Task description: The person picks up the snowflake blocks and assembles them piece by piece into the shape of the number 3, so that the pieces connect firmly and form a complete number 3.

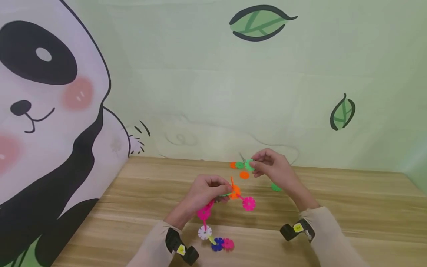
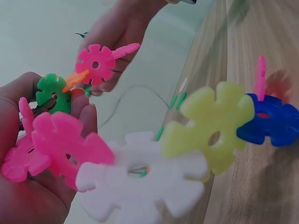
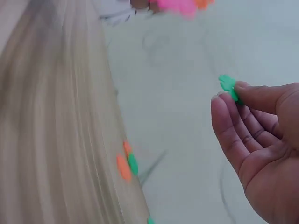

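The chain [image 1: 203, 213] is a crooked string of notched, flower-like discs with central holes, joined at their edges in pink, orange, green, white, pale yellow and blue. The left hand [image 1: 209, 191] pinches it by a green disc, one long part trailing toward the person, while the right hand [image 1: 271, 167], farther off, pinches a loose green piece [image 3: 228, 86] apart from the chain.
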Demonstrator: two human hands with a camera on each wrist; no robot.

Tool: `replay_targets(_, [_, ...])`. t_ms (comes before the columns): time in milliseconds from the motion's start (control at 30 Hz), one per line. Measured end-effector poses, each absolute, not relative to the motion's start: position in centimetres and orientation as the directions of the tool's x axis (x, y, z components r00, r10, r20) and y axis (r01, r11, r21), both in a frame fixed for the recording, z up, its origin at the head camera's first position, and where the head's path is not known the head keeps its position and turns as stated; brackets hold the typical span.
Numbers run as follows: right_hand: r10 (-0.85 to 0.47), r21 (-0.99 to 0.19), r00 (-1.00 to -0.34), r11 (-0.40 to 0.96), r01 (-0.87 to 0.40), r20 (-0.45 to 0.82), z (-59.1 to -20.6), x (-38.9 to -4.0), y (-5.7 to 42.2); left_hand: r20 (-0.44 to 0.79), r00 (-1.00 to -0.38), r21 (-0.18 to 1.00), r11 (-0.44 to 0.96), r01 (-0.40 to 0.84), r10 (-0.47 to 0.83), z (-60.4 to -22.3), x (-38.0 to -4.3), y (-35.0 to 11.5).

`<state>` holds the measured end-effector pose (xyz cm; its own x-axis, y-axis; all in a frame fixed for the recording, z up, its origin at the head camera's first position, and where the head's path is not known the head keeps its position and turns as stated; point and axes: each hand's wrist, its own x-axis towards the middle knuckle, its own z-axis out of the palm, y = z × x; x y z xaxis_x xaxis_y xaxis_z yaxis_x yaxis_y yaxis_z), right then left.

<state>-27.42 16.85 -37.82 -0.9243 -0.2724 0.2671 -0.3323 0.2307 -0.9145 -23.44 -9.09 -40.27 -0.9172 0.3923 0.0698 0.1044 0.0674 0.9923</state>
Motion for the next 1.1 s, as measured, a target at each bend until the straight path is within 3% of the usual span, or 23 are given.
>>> replay_targets(233, [-0.296, -0.944, -0.919, 0.123, -0.307, 0.26, -37.8, -26.1, 15.0, 0.077, -0.911, 0.992, 0.064, 0.112, 0.404, -40.3, -23.4, -9.1])
replay_targets(500, [-0.382, -0.917, -0.883, 0.172, -0.359, 0.273, -37.9, -25.5, 14.6, 0.069, -0.904, 0.992, 0.066, 0.106, 0.422, -40.3, -23.3, -9.1])
replay_targets(1100, [-0.359, -0.882, -0.865, 0.185, -0.434, 0.35, -37.1, -24.7, 14.2, 0.052, -0.897, 0.993, 0.076, 0.094, 0.439, -40.4, -23.3, -8.9])
